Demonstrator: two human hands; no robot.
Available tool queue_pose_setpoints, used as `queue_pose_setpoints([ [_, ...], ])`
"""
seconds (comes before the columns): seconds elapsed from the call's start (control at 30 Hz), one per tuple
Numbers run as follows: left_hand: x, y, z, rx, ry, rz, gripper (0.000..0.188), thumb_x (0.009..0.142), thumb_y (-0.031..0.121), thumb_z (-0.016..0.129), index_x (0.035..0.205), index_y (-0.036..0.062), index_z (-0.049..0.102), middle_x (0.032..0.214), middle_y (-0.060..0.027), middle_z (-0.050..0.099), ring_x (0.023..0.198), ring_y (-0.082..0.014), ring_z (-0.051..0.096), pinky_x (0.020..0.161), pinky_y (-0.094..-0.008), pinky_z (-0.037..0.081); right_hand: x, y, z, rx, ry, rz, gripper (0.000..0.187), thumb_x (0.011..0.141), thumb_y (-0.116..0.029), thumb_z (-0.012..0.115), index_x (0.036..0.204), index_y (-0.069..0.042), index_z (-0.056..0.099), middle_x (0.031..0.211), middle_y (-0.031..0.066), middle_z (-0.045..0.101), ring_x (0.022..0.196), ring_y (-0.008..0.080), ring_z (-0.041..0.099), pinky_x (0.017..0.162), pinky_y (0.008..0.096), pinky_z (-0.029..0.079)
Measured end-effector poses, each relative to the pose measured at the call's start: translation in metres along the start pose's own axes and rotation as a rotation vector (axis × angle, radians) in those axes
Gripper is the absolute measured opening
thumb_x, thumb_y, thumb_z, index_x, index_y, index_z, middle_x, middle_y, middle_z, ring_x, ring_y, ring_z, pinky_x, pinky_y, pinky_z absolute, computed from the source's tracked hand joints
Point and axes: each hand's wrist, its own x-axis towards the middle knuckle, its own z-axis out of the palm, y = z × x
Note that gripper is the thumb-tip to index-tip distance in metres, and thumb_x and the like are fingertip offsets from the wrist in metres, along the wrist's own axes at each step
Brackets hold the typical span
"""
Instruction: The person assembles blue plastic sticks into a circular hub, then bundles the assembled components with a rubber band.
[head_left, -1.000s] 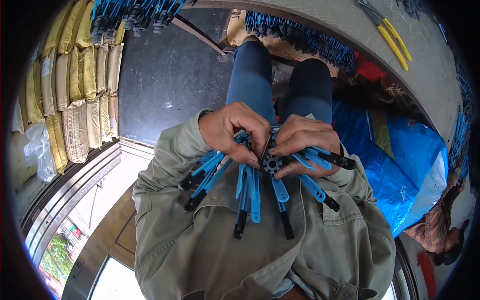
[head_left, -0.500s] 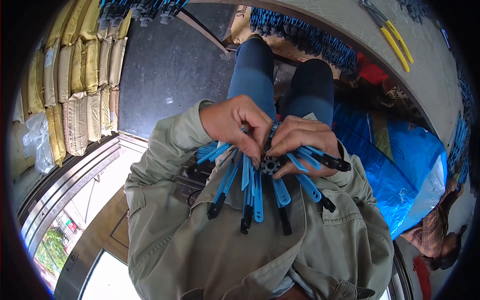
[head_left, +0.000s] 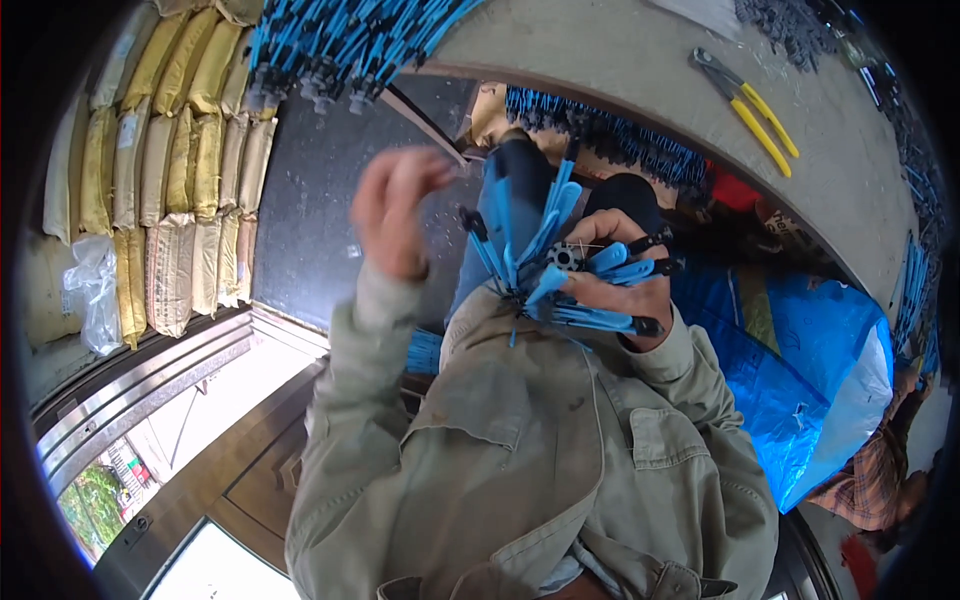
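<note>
My right hand [head_left: 640, 290] is closed around a small dark toothed hub [head_left: 566, 257] in front of my lap. Blue plastic arms with black ends [head_left: 545, 225] fan out from around the hub, some upward past my knees, others sideways under my right fingers. A thin pale strand crosses near the hub at my fingertips. Raised to the left, apart from the hub, my left hand [head_left: 395, 210] is smeared by motion, so I cannot see whether it holds anything.
Bundles of blue, black-ended pieces [head_left: 350, 45] lie on the table [head_left: 620, 60] above. Yellow-handled pliers [head_left: 750, 110] rest there too. Stacked sacks [head_left: 180, 150] stand at left, a blue tarp-like sheet [head_left: 770, 370] at right. A person in a plaid shirt [head_left: 865, 480] is far right.
My left hand has left the hub and swung up to the left. The hub and its blue arms have shifted up and right, with more arms now pointing upward. My right hand still holds it.
</note>
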Motion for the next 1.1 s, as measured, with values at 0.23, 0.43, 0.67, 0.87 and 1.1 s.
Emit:
queue_pose_setpoints([
  [0.23, -0.091, 0.019, 0.024, 0.318, -0.153, 0.092, 0.050, 0.072, -0.006, 0.055, 0.121, -0.0032, 0.045, 0.108, -0.0157, 0.055, 0.100, -0.0249, 0.056, 0.088, -0.0338, 0.042, 0.021, 0.017, 0.021, -0.255, 0.020, -0.339, 0.032, 0.063, 0.004, 0.075, 0.087, 0.000, 0.055, 0.081, 0.0021, 0.054, 0.071, 0.0079, 0.050, 0.064, 0.0215, 0.041],
  [0.43, -0.088, 0.007, 0.040, 0.465, -0.113, 0.306, 0.044, 0.074, -0.006, 0.053, 0.118, -0.0028, 0.047, 0.108, -0.0189, 0.054, 0.098, -0.0330, 0.056, 0.085, -0.0341, 0.043, 0.007, 0.018, 0.019, -0.225, 0.021, -0.210, 0.029, 0.067, 0.001, 0.074, 0.087, -0.001, 0.053, 0.080, 0.0026, 0.057, 0.073, 0.0076, 0.053, 0.066, 0.0216, 0.044],
  [0.67, -0.080, 0.002, 0.046, 0.228, -0.307, 0.104, 0.035, 0.079, -0.007, 0.050, 0.114, -0.0015, 0.049, 0.097, -0.0175, 0.056, 0.086, -0.0308, 0.058, 0.076, -0.0338, 0.046, -0.002, 0.010, 0.015, -0.151, 0.087, -0.222, 0.028, 0.070, -0.001, 0.073, 0.088, 0.000, 0.051, 0.080, 0.0022, 0.055, 0.072, 0.0079, 0.052, 0.067, 0.0219, 0.044],
  [0.87, -0.086, -0.003, 0.053, 0.288, -0.286, 0.185, 0.031, 0.082, -0.005, 0.051, 0.112, -0.0015, 0.050, 0.090, -0.0166, 0.057, 0.078, -0.0297, 0.059, 0.070, -0.0324, 0.046, -0.008, 0.023, 0.008, -0.253, 0.133, -0.286, 0.031, 0.067, 0.000, 0.074, 0.086, -0.001, 0.050, 0.079, 0.0007, 0.048, 0.074, 0.0091, 0.049, 0.069, 0.0237, 0.042],
  [1.1, -0.083, 0.011, 0.055, 0.294, -0.277, 0.172, 0.026, 0.077, -0.003, 0.058, 0.104, -0.0019, 0.058, 0.096, -0.0180, 0.059, 0.086, -0.0298, 0.060, 0.076, -0.0324, 0.046, -0.002, 0.003, 0.000, -0.301, 0.037, -0.268, 0.036, 0.062, 0.001, 0.076, 0.085, -0.002, 0.049, 0.079, 0.0016, 0.047, 0.077, 0.0102, 0.047, 0.070, 0.0243, 0.041],
])
